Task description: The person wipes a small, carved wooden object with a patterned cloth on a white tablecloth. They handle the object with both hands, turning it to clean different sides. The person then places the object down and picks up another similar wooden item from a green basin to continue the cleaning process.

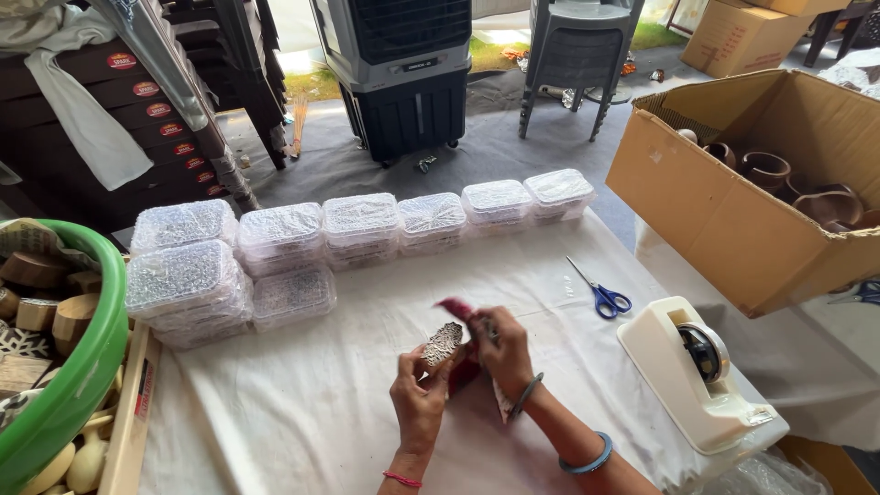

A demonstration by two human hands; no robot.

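I'm looking down at the desk (348, 403), white cloth over it. Both hands are working near centre, approx 6 o'clock of the frame. Left hand (420, 396) is closing around the lower end of a small carved block (443, 343) w/ a pale patterned face; right hand (503, 350) is pinching a red cloth (461, 367) against it, fingers curled shut on the fabric. Block is sitting between the two hands, lifted just off the desk as far as I can tell.

Handling, my read: block is looking stiff, wooden, light enough for one hand; carved face probably chips, so I'd be taking hold on the plain sides or bottom end, not the pattern. Cloth is soft, floppy, will slip unless it's pinched.

Long axis of block is running from approx 7 o'clock up to 1 o'clock, carved face turned up toward camera & a bit left.

Around: rows of clear lidded boxes (362, 225) at 11–12 o'clock, blue-handled scissors (600, 291) at 2 o'clock, white tape dispenser (697, 371) at 3–4 o'clock, cardboard box (724, 220) beyond it, green tub (78, 376) at 9 o'clock.
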